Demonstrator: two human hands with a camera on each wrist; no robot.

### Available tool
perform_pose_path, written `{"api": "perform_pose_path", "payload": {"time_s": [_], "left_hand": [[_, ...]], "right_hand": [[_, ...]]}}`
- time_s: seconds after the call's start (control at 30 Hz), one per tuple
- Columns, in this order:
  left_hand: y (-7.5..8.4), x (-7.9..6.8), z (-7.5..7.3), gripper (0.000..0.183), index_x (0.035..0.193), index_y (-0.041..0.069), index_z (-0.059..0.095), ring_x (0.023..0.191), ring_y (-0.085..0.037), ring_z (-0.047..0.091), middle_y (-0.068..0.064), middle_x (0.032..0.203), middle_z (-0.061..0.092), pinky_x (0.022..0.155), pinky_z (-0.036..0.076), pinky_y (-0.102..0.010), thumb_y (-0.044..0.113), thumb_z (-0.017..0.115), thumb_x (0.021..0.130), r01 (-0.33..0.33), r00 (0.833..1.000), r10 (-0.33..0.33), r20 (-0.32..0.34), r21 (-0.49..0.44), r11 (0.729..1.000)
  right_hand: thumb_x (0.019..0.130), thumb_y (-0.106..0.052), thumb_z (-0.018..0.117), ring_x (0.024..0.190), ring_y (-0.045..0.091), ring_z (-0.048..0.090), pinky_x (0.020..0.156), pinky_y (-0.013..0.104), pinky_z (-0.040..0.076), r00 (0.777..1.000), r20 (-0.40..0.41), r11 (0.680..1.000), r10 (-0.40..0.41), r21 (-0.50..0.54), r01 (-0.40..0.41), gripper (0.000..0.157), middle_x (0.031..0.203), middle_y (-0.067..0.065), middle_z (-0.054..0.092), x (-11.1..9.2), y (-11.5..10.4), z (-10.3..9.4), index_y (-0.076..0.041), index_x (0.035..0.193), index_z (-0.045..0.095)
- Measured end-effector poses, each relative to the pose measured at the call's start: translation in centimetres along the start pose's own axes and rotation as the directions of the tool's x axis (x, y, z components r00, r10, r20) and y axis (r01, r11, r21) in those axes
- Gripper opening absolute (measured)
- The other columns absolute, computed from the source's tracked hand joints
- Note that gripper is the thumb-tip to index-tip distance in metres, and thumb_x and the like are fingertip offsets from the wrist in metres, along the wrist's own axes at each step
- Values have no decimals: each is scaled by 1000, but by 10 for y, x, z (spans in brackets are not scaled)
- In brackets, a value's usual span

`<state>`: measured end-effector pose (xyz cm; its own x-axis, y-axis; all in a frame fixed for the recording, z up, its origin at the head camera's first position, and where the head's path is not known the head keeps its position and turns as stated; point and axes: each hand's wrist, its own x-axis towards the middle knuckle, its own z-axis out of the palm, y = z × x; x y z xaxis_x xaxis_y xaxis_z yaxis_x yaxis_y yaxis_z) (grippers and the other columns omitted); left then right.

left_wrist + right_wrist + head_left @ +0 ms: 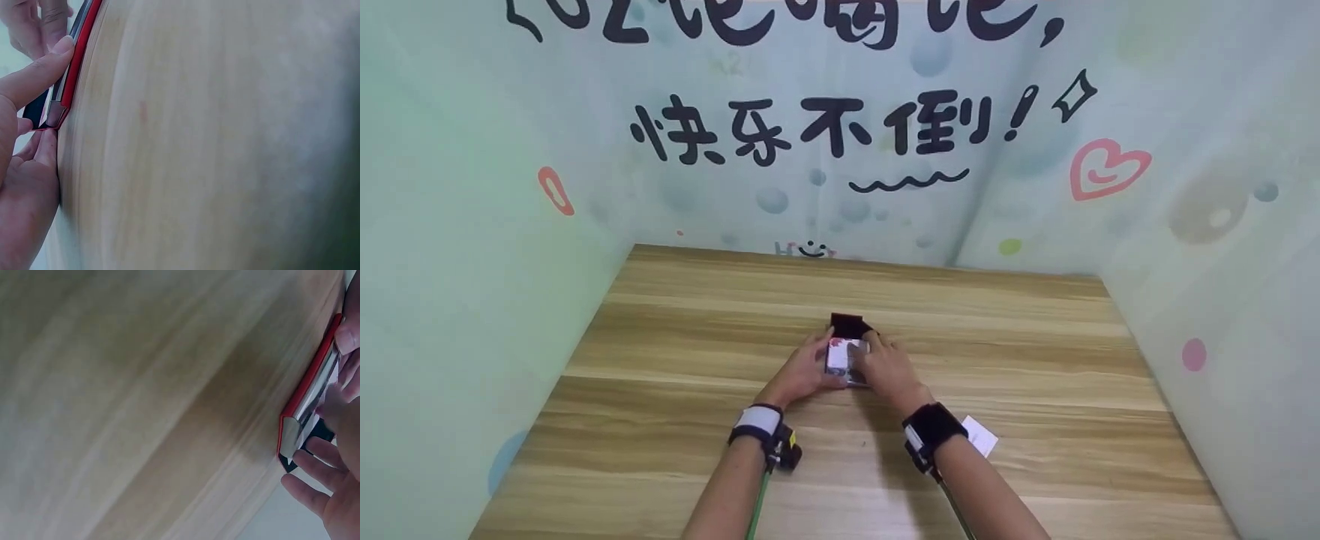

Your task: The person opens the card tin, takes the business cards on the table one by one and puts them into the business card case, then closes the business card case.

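Note:
A small flat card case lies on the wooden table between both hands. Its outer edge is red, and a black flap stands open at its far side. A white card with a coloured print shows on its face. My left hand grips the case from the left, its thumb pressing the near edge. From the right, my right hand reaches over the case, a blurred finger touching the card's face. Its other fingers spread loosely by the black flap.
Partly behind the right wrist, a small white card lies on the wooden table. Printed fabric walls stand at the back and both sides. Each wrist wears a strapped camera with a cable.

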<state>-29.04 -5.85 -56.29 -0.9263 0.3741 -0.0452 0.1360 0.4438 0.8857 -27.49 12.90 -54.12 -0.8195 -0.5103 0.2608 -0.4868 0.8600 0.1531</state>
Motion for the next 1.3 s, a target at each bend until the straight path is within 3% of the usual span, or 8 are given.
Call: {"api": "perform_pose_path", "payload": {"time_s": [0.07,0.23,0.53,0.97,1.2,1.3], "left_hand": [[-1,0,0,106,159,8,22,152,-43,22,-23,165,21,126,20,-52,18,86,75,-6,1000,6,-1,-1,1000],[-1,1,0,104,158,8,24,152,-44,20,-23,165,20,126,17,-54,17,86,75,1,1000,-1,-7,-6,1000],[-2,0,0,105,159,11,22,152,-44,20,-23,165,20,126,18,-54,22,85,76,16,1000,-16,-3,20,1000],[-1,1,1,106,159,9,20,151,-44,22,-24,164,21,126,19,-53,18,85,76,-11,1000,11,2,-7,1000],[-1,-1,0,104,159,9,21,153,-46,13,-26,164,20,126,15,-55,18,84,77,-20,1000,20,4,37,999],[-1,0,0,104,159,8,21,153,-45,15,-25,164,20,126,16,-54,16,84,77,-31,1000,31,3,30,999]], "right_hand": [[96,-24,63,97,34,64,82,46,58,1000,-21,999,-1,38,1,23,113,18,62,-3,-1,2,-10,114,65],[100,-38,54,90,32,64,80,46,59,999,-32,999,-11,45,12,34,110,17,60,-8,-3,2,-10,117,63],[102,-36,52,93,33,63,82,45,59,998,58,999,1,54,-4,33,117,17,58,-10,-4,0,-11,122,61],[101,-37,54,100,31,65,83,50,59,1000,17,993,-19,118,17,38,115,15,62,-19,-6,0,-11,126,66],[100,-36,56,106,30,65,82,49,59,999,-28,997,-32,69,34,38,120,14,61,-25,-7,1,-13,129,64],[100,-35,55,108,31,64,83,49,59,999,-16,997,-33,65,34,40,122,14,61,-26,-8,1,-13,132,63]]}}
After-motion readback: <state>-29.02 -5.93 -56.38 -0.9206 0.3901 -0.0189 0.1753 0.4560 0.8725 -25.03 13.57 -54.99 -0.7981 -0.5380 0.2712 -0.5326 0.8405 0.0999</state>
